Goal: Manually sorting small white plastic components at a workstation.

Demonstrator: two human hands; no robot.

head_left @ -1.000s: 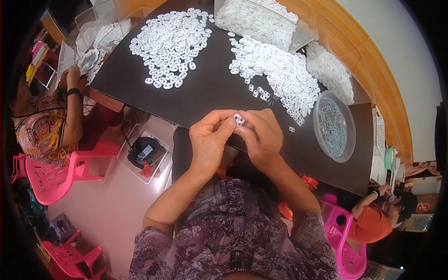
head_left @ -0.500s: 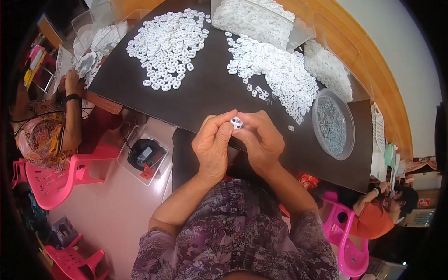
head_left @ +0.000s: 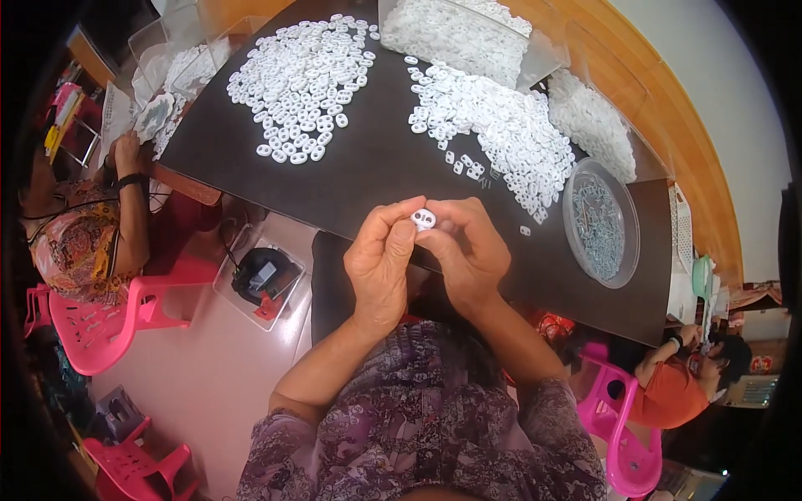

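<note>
Above the table's near edge, my left hand (head_left: 380, 255) and my right hand (head_left: 472, 250) meet fingertip to fingertip. Pinched between them is a small white oval plastic piece with two holes (head_left: 423, 220). Thumbs and forefingers of both hands press on it from either side. Beyond my left hand lies a heap of white two-hole oval pieces (head_left: 301, 79). A second heap of smaller white pieces (head_left: 493, 117) spreads beyond my right hand, with a few loose ones (head_left: 466, 164) and thin metal pins beside it. Small metal parts fill a round clear tub (head_left: 635, 242) to the right.
Clear bins of white pieces (head_left: 455, 37) stand at the table's far side. One person (head_left: 88, 238) works at the left, another in orange (head_left: 668, 392) at the right. Pink plastic chairs (head_left: 100, 326) and a clear box with a black round object (head_left: 266, 275) are on the floor.
The white piece between my fingertips now shows a smooth oval face with two holes, where a more open, several-holed face showed before. My hands have barely moved.
</note>
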